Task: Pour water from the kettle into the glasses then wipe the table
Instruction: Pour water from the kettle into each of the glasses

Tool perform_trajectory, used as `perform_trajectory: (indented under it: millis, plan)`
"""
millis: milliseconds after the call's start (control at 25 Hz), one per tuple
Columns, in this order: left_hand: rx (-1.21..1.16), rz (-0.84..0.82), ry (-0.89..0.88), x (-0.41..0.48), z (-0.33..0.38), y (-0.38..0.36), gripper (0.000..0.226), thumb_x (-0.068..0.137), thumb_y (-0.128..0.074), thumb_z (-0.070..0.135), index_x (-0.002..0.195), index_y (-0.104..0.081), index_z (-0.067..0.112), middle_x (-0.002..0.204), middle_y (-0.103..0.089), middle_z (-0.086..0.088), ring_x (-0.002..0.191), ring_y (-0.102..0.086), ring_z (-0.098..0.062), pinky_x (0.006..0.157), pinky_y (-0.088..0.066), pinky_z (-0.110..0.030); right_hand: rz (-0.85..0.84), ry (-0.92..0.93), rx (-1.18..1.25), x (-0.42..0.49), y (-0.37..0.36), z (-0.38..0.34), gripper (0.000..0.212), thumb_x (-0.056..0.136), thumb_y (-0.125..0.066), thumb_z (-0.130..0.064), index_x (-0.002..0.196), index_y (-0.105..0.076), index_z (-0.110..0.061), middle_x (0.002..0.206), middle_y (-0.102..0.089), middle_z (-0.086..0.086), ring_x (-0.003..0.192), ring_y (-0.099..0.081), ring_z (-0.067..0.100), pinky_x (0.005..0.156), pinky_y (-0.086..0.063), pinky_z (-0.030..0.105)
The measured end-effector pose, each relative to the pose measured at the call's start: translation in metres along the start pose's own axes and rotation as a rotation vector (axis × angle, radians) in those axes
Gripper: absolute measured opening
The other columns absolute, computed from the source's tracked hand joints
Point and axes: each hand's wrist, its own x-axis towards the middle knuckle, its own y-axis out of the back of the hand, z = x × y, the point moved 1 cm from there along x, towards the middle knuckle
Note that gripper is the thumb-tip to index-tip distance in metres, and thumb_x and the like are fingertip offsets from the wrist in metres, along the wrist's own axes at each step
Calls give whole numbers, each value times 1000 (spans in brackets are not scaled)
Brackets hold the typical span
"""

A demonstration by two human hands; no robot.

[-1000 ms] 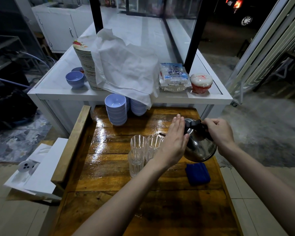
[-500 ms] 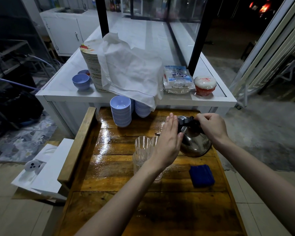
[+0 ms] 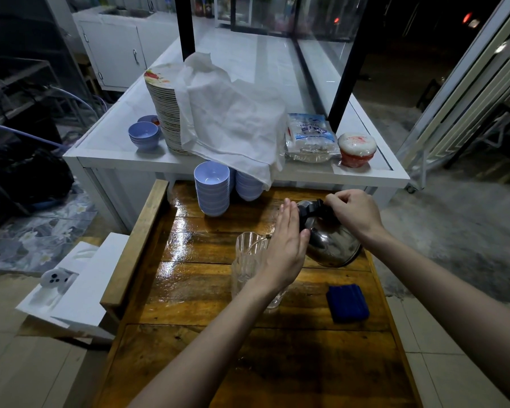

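A shiny steel kettle with a black handle is tilted toward the clear glasses on the wet wooden table. My right hand grips the kettle's black handle from above. My left hand is flat, fingers together, pressed against the kettle's lid side, and it hides part of the glasses and the spout. A folded blue cloth lies on the table to the right of the glasses, below the kettle.
Stacks of lilac bowls stand at the table's far end. Behind it a white counter carries a plate stack under a white cloth, packets and a red-white tub. A white box sits at the left.
The kettle with both hands on it has shifted slightly left and away, over the glasses. The view has tipped so the table sits lower in frame.
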Motion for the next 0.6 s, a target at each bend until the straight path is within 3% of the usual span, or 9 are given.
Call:
perform_trajectory:
  millis: [120,320,600]
  plan:
    - [11,21,-14,1,-2,-2,60,104,-27,30,153,4,13,161,13,-1,146,16,-7,121,5,-27,14,-3,-32,1,0,0,31,86,-59,-30,66,-76,-13,66,-71,8,70,-66,25,67,-52,39]
    - [18,17,-18,2,0,1,60,105,-27,30,153,5,13,161,14,0,147,16,-7,119,6,-22,0,4,-14,1,2,-3,30,88,-60,-28,68,-76,-13,67,-72,7,71,-67,23,65,-51,35]
    - [-1,22,-15,5,-2,4,61,105,-27,30,152,6,15,161,15,0,147,16,-7,120,5,-24,4,17,0,6,1,-6,31,87,-60,-30,67,-76,-13,66,-72,8,68,-67,23,68,-56,44]
